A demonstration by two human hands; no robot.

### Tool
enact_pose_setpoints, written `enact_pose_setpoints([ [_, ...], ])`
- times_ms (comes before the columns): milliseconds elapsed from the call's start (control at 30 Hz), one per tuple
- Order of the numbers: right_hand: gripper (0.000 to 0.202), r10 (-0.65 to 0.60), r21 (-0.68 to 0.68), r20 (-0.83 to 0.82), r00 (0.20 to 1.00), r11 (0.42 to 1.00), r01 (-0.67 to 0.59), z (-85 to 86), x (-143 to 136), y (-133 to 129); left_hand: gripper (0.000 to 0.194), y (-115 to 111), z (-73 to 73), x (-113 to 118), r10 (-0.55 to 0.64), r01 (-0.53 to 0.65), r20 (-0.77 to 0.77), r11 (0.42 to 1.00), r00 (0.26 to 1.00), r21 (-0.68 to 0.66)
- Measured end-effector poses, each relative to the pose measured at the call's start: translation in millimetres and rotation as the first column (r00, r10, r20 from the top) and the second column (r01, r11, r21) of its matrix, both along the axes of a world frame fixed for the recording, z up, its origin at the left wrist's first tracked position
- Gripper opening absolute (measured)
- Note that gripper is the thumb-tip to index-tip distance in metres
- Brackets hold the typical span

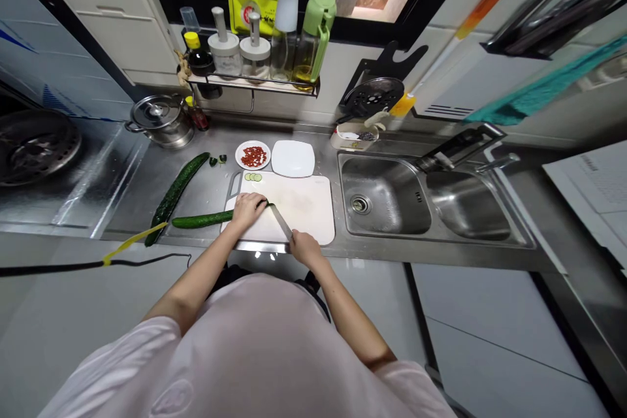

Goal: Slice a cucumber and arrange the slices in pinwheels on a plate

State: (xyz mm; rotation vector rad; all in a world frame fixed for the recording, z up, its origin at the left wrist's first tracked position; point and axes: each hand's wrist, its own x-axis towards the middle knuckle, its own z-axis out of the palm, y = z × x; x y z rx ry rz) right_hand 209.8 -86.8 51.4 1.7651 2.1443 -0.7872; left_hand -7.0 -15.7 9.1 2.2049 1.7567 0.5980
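Observation:
My left hand [248, 210] is closed over one end of a long green cucumber [202, 219], pressing it to the white cutting board [313, 209]. In my right hand [304, 247] is the handle of a kitchen knife [281, 222]. The blade slants up and left, its tip at the cucumber's end beside my left fingers. A few pale cucumber slices [253, 177] lie at the board's upper left. On the steel counter to the left rests a second whole cucumber [179, 191], with small dark green cut ends [218, 160] near its top.
Behind the board are a plate of chopped red pieces [253, 156] and a white square plate [292, 159]. A double sink [386, 199] lies to the right. At the back left stand a lidded pot [162, 123] and a small sauce bottle [196, 115], below a bottle rack [255, 83].

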Motion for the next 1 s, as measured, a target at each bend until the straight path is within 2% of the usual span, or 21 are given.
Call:
enact_pose_setpoints([
  [233,0.027,-0.11,0.129,0.099,0.989,0.987,0.097,1.3,13,5,0.024,-3,5.2,-1,0.0,0.0,0.025,1.0,1.0,-0.005],
  [433,0.03,-0.206,0.325,0.097,0.974,0.931,0.164,4.7,20,15,0.027,0,14.6,-3,0.145,-0.154,0.237,0.988,0.961,0.022],
  [533,0.034,-0.225,0.409,0.076,0.971,0.895,0.176,6.5,21,21,0.027,6,23.5,0,0.161,-0.182,0.345,0.983,0.925,0.031],
  [667,0.041,-0.198,0.484,0.043,0.979,0.861,0.153,5.4,19,24,0.028,14,37.2,5,0.066,-0.095,0.355,0.994,0.933,0.063],
  [833,0.047,-0.138,0.524,0.047,0.989,0.847,0.093,4.0,20,26,0.035,20,50.9,14,-0.086,0.09,0.197,0.996,0.977,-0.013],
  [1000,0.047,-0.087,0.527,0.063,0.994,0.849,0.041,5.3,25,25,0.031,20,50.6,23,-0.155,0.166,0.14,0.984,0.978,-0.064],
])
